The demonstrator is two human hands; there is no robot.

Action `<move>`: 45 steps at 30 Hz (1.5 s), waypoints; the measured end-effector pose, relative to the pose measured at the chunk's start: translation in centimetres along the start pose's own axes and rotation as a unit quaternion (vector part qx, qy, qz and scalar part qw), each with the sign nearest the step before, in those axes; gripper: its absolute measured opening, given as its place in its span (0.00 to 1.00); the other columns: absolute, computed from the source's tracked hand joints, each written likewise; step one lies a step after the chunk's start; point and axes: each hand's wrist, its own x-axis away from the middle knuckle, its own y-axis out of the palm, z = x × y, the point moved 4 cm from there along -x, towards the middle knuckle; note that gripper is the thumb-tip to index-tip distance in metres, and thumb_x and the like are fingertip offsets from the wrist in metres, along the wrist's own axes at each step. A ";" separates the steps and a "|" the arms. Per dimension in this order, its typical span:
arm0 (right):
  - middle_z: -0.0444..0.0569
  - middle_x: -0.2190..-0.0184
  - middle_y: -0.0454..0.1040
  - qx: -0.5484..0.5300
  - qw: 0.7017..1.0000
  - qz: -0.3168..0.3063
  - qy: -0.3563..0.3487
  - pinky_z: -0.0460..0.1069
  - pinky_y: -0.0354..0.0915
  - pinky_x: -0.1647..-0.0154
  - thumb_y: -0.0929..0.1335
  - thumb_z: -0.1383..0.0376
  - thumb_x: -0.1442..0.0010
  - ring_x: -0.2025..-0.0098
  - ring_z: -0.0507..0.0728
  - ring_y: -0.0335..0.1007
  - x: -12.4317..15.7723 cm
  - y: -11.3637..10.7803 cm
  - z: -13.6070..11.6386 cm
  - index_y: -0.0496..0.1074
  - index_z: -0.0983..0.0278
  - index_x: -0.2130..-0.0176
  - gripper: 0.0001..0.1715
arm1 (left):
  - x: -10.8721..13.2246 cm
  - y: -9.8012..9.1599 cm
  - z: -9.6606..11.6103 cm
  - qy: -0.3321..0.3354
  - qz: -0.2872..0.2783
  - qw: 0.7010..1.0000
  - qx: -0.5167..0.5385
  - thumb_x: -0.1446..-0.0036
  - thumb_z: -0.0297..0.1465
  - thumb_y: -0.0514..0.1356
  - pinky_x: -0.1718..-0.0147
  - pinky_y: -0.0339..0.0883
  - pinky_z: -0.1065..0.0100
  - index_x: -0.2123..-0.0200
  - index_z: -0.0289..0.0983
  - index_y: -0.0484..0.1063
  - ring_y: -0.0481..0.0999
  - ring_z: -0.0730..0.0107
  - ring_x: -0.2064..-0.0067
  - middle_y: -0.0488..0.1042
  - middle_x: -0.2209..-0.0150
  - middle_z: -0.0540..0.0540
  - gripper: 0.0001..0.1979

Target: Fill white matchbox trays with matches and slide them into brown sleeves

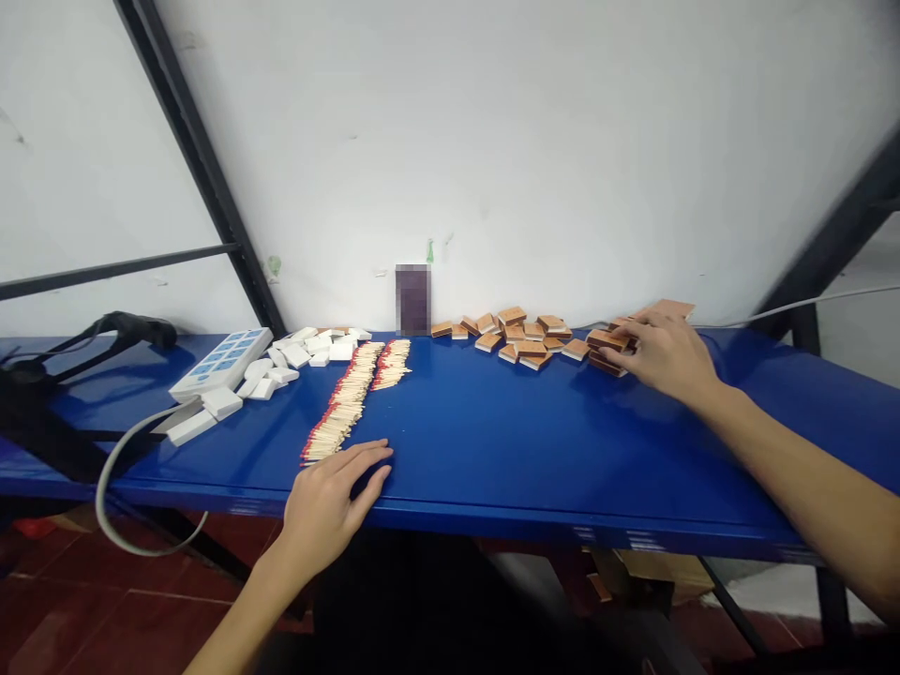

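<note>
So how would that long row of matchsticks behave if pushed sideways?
The matchsticks look thin and loose, lying side by side, so a push would probably scatter them, not shift them together. The blue table looks glossy, so they likely slide easily.

White power strip (221, 361), black stand (127, 330)

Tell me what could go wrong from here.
1. The left hand lies flat beside the near end of the row of matches; a sideways nudge could scatter them or push some off the table at its front edge.
2. The right hand rests on stacked brown sleeves; a loose grip could topple them.
</note>
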 end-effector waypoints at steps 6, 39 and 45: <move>0.60 0.61 0.75 0.001 1.000 -0.009 0.020 0.57 0.60 0.53 0.67 0.56 0.41 0.54 0.67 0.67 0.1 0.2 0.0 0.72 0.62 0.65 0.12 | -0.1 -0.1 0.1 0.006 0.007 1.000 0.004 0.33 0.36 0.55 0.52 0.77 0.63 0.54 0.43 0.78 0.82 0.63 0.53 0.81 0.51 0.48 0.13; 0.57 0.41 0.67 -0.104 0.976 -0.066 -0.181 0.59 0.68 0.49 0.60 0.63 0.37 0.44 0.66 0.68 -0.2 5.7 -9.3 0.66 0.62 0.38 0.28 | -7.6 -3.3 -18.0 -0.120 -0.156 0.931 -0.306 0.40 0.34 0.56 0.49 0.57 0.43 0.46 0.34 0.73 0.67 0.36 0.44 0.74 0.46 0.32 0.21; 0.55 0.52 0.77 -0.106 0.974 0.002 -0.201 0.61 0.65 0.49 0.61 0.64 0.36 0.48 0.66 0.70 -0.2 4.8 -9.3 0.75 0.59 0.48 0.21 | -7.2 -4.3 -17.9 -0.090 -0.103 0.952 -0.275 0.36 0.33 0.52 0.47 0.55 0.42 0.50 0.37 0.76 0.70 0.42 0.46 0.77 0.48 0.36 0.17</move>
